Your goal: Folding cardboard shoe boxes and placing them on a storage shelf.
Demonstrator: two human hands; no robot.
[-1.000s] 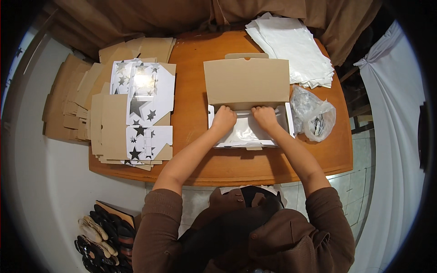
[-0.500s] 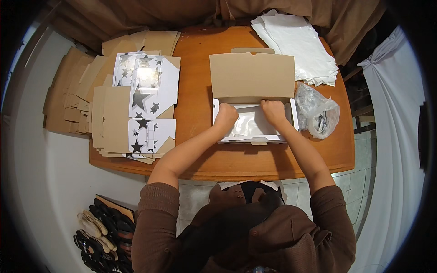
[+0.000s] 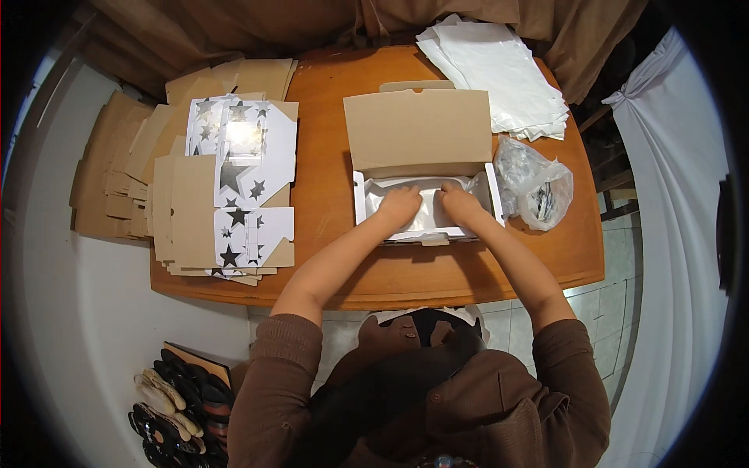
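Observation:
A cardboard box (image 3: 418, 129) stands on the table with its brown lid raised at the back and its white-walled tray facing me. A thin white sheet of wrapping paper (image 3: 427, 212) lines the inside, creased and slightly shiny. My left hand (image 3: 400, 206) reaches in left of the middle, its fingers bent together on the sheet. Close by on the right, my right hand (image 3: 459, 205) is also down in the box, with its fingers curled against the paper. A small gap separates the hands. Their fingertips are partly hidden.
Flat cardboard blanks (image 3: 183, 207), some white with dark stars, lie in stacks on the left. White paper sheets (image 3: 499, 78) are piled at the back right. A clear plastic bag (image 3: 546, 195) sits right of the box. Several shoes (image 3: 175, 405) lie at the lower left.
Both hands have moved inward from the box's side ends toward its middle, coming closer together. The white paper now lies more spread along the inside walls.

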